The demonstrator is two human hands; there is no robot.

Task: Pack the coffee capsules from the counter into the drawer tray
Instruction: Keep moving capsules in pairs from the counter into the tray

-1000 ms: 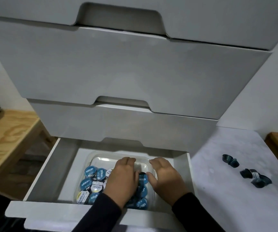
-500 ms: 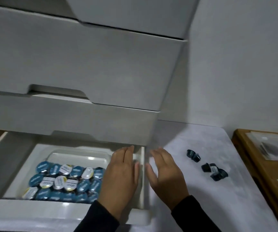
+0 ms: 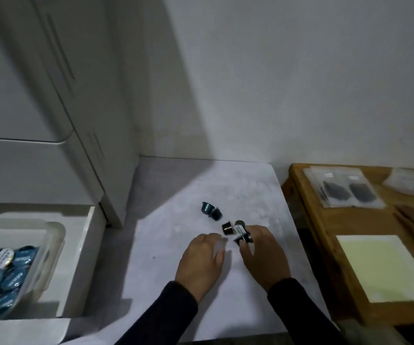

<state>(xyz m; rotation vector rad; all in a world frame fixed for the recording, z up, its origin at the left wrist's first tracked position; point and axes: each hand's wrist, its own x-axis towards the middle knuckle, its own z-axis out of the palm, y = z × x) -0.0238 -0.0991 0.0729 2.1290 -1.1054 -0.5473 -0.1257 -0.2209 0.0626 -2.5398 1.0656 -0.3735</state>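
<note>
- Right hand [image 3: 263, 255] pinches a coffee capsule [image 3: 241, 232]; secure it before lifting.
- Left hand [image 3: 201, 260], open and empty: take the brown capsule [image 3: 228, 227].

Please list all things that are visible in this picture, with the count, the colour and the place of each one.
loose capsules: two, dark teal, touching, on the counter.
brown capsule: one, on the counter beside the right hand.
held capsules: count unclear, dark, at the right hand's fingers.
counter: one, pale grey.
tray: one, clear, inside the open drawer.
packed capsules: many, mostly blue lids, in the tray.
drawer: one, white, open, at left.
wooden table: one, at right, holding clear bags and a pale sheet.
left hand: over the counter, empty.
right hand: closing on capsules.
</note>
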